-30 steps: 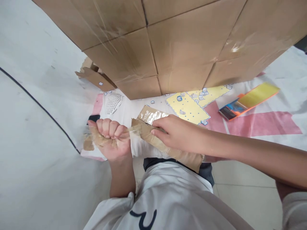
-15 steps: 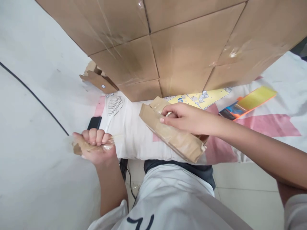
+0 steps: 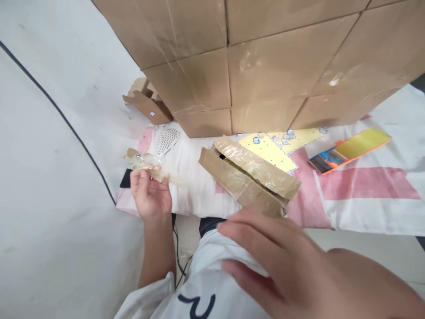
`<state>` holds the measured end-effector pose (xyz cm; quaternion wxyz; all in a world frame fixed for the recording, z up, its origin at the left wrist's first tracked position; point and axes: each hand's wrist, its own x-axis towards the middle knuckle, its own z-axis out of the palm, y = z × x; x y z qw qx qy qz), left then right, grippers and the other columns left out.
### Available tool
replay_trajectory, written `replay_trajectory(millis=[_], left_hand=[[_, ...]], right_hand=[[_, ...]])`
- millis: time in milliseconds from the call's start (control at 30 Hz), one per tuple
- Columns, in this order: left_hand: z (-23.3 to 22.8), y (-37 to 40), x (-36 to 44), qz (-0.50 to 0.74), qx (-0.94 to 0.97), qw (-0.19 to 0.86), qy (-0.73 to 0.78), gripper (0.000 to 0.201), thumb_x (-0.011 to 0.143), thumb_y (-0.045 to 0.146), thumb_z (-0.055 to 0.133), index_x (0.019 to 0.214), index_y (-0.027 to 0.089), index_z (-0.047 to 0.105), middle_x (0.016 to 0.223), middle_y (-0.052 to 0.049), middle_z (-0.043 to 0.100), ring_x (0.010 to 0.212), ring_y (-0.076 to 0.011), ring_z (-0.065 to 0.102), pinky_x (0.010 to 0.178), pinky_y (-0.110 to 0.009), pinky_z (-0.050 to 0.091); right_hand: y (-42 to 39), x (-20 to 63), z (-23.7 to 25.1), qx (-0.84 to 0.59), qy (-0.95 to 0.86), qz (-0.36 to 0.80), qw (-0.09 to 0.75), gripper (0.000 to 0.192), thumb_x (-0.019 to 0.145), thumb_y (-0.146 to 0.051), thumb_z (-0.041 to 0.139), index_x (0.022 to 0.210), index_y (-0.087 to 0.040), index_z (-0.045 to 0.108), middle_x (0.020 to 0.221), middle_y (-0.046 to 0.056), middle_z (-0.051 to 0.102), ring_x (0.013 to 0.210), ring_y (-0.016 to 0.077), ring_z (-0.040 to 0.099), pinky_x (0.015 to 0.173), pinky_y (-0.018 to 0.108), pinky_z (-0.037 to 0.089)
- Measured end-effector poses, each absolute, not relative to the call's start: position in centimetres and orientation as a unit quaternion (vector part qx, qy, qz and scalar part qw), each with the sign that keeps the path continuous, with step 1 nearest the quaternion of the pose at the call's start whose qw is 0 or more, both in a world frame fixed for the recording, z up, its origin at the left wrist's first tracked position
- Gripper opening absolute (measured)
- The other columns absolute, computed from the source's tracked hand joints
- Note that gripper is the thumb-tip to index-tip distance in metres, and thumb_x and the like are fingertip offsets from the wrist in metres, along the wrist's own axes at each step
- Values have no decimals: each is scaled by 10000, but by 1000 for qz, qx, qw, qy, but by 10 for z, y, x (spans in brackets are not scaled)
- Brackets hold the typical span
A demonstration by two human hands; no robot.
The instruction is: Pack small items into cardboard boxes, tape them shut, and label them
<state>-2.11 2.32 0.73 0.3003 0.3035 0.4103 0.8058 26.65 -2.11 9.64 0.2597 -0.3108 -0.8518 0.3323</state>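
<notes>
Your left hand point(image 3: 150, 195) is pinching a crumpled strip of clear tape point(image 3: 146, 163) (brown scraps are clinging to it) above the edge of the white and pink cloth point(image 3: 365, 199). Your right hand point(image 3: 292, 270) is hovering close to the camera, fingers spread and gripping nothing, just in front of the small taped cardboard box point(image 3: 249, 177). That box is lying on the cloth, well apart from the tape. Behind it, large cardboard cartons point(image 3: 265, 57) are standing, and a yellow and orange packet point(image 3: 348, 149) is lying to the right.
</notes>
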Motion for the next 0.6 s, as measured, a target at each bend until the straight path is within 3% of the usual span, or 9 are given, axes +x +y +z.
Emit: replay_trajectory(millis=[100, 167, 200, 267, 300, 400, 500, 600], left_hand=[[5, 10, -10, 784, 312, 304, 441, 200, 795, 306, 837, 906, 224, 692, 947, 31, 726, 847, -90, 691, 698, -165, 575], [2, 1, -2, 759, 318, 326, 465, 260, 758, 357, 866, 903, 217, 701, 939, 8, 734, 820, -109, 695, 653, -175, 571], [0, -3, 1, 742, 321, 340, 480, 280, 755, 386, 867, 904, 214, 703, 943, -4, 737, 821, -120, 697, 649, -187, 572], [-5, -9, 3, 703, 332, 365, 512, 292, 779, 438, 837, 907, 211, 705, 945, -20, 731, 835, -141, 695, 674, -226, 581], [-8, -12, 1, 684, 346, 358, 533, 280, 805, 451, 811, 896, 208, 706, 928, -21, 719, 840, -147, 687, 702, -247, 583], [-15, -15, -23, 629, 425, 184, 624, 211, 839, 402, 776, 796, 204, 719, 923, -25, 668, 934, -175, 646, 871, -324, 558], [-14, -19, -65, 569, 470, -75, 670, 115, 820, 292, 795, 756, 219, 734, 949, -39, 632, 1021, -216, 589, 1054, -409, 449], [-7, -28, -96, 578, 447, -223, 646, 82, 867, 245, 752, 790, 227, 729, 873, -34, 596, 969, -218, 573, 1057, -415, 419]], right_hand=[[-17, 225, 63, -338, -780, 452, 270, 564, 942, -357, 662, 1451, -202, 475, 1218, 113, 689, 766, 149, 671, 775, 320, 562], [-3, 195, 36, -382, -713, 512, 289, 714, 881, -356, 728, 1494, -157, 419, 1255, 140, 682, 656, 112, 621, 699, 296, 534], [4, 181, 23, -386, -688, 532, 307, 640, 876, -353, 727, 1434, -155, 485, 1207, 121, 705, 621, 97, 593, 670, 276, 509], [16, 159, 3, -369, -667, 561, 322, 262, 926, -327, 644, 1119, -151, 659, 928, 46, 742, 615, 100, 581, 621, 236, 443], [20, 151, -5, -358, -670, 563, 325, 163, 944, -303, 604, 965, -156, 674, 802, 18, 719, 617, 103, 575, 611, 226, 413], [23, 139, -19, -340, -690, 552, 322, 212, 947, -242, 555, 770, -164, 640, 631, -21, 633, 596, 102, 533, 598, 220, 351], [22, 139, -24, -339, -703, 541, 314, 197, 937, -224, 556, 778, -161, 653, 606, -33, 599, 582, 98, 504, 597, 221, 325], [23, 144, -27, -348, -716, 518, 313, 200, 947, -221, 542, 802, -161, 665, 614, -30, 600, 595, 103, 519, 605, 222, 321]])
